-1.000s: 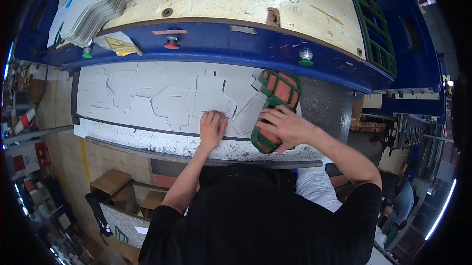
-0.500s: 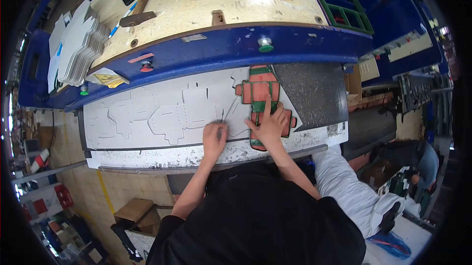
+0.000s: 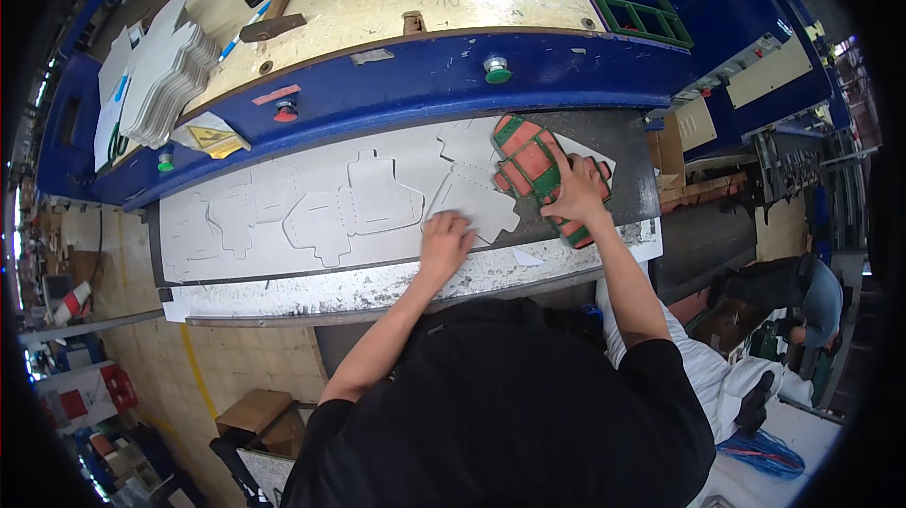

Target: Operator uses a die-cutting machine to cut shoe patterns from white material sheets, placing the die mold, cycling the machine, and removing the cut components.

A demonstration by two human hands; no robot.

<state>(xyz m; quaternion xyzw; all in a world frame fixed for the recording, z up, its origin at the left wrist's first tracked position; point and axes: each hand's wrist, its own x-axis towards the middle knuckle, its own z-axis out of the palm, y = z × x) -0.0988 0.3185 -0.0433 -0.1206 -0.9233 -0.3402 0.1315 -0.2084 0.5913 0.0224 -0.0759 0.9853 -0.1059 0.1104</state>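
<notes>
**Die-cut sheet on press bed: hands at the cutting form**

Right hand (image 3: pixel 574 195): fingers spread and laid flat, palm down, on the red and green form (image 3: pixel 533 168). Nothing is gripped; the hand presses or steadies. The form lies at the right end of the grey bed (image 3: pixel 632 178), tilted, partly over the white card.

Left hand (image 3: pixel 444 242): fingers loosely curled, knuckles up, resting on the white sheet (image 3: pixel 283 216) at its near edge, just left of the form. Whether the fingertips pinch the sheet's edge cannot be told; they are folded under.

Sheet: pale card scored with carton outlines, spanning most of the bed, from the left end to under the form.

Step in hand, as judged: seating or aligning the form against a cut outline on the sheet. The next move seems to call for the left hand to hold the sheet down while the right shifts the form squarely over its outline.

Surroundings: blue machine frame (image 3: pixel 396 83) behind the bed, with a green button (image 3: pixel 496 68) and a red button (image 3: pixel 285 111); a stack of cut blanks (image 3: pixel 165 74) on the top at left.

Hard to make out: the sheet beneath the form; both palms; tools at upper left, blurred by the lens.
</notes>
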